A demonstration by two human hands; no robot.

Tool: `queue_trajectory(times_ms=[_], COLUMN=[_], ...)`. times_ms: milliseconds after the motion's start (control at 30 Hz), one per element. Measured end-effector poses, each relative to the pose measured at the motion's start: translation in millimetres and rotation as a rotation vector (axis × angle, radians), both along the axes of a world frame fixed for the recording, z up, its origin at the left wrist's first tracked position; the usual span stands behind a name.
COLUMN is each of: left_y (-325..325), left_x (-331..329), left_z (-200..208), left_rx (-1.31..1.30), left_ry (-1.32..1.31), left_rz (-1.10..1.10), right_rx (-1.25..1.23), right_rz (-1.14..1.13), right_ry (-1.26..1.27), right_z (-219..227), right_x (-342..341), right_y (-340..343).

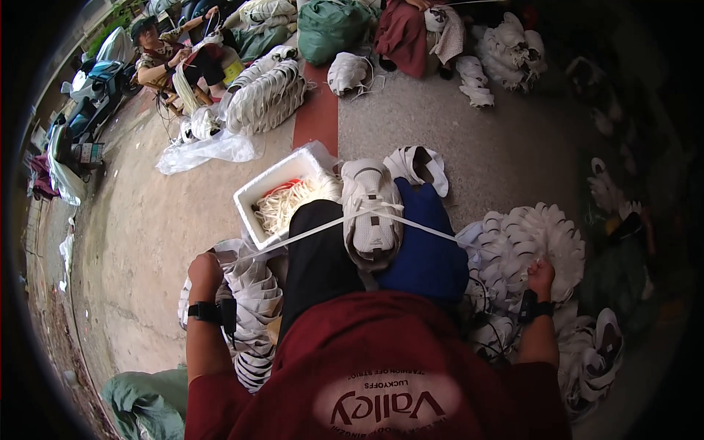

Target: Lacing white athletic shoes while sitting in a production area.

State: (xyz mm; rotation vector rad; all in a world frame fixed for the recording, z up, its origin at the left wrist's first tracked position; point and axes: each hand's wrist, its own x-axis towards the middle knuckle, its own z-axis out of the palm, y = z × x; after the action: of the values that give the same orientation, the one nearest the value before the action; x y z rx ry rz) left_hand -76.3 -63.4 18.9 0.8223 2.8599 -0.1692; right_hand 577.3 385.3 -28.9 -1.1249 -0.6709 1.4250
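Both hands are pulled apart, left hand (pixel 204 270) and right hand (pixel 541 274) each closed on an end of a white lace (pixel 315 231), drawn taut across a white shoe upper (pixel 372 213) resting between them on the lap. Soft, light material is judged; lace ends are best gripped.

White rectangular foam box (pixel 275 189) w/ pale cords sitting open on floor, centre; clear plastic bag (pixel 202 152) lying behind it, upper left.
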Motion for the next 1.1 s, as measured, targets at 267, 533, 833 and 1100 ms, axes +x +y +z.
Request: queue_trajectory(times_ms=[267, 533, 833, 1100], left_y=[132, 236, 245, 245], left_x=[64, 114, 121, 117], left_z=[-8, 9, 1, -4], left_rx=[0.736, 0.812, 1.073, 1.07], left_ry=[-0.364, -0.685, -1.268, -1.418], left_rz=[-0.237, -0.379, -0.149, -0.041], right_rx=[0.387, 0.649, 0.267, 0.128], right_rz=[0.773, 0.796, 0.721, 0.95], right_ry=[-0.634, -0.647, -0.4, -0.316], right_z=[40, 31, 33, 47], right_x=[-249, -360, -370, -370], right_y=[-40, -89, -77, -84])
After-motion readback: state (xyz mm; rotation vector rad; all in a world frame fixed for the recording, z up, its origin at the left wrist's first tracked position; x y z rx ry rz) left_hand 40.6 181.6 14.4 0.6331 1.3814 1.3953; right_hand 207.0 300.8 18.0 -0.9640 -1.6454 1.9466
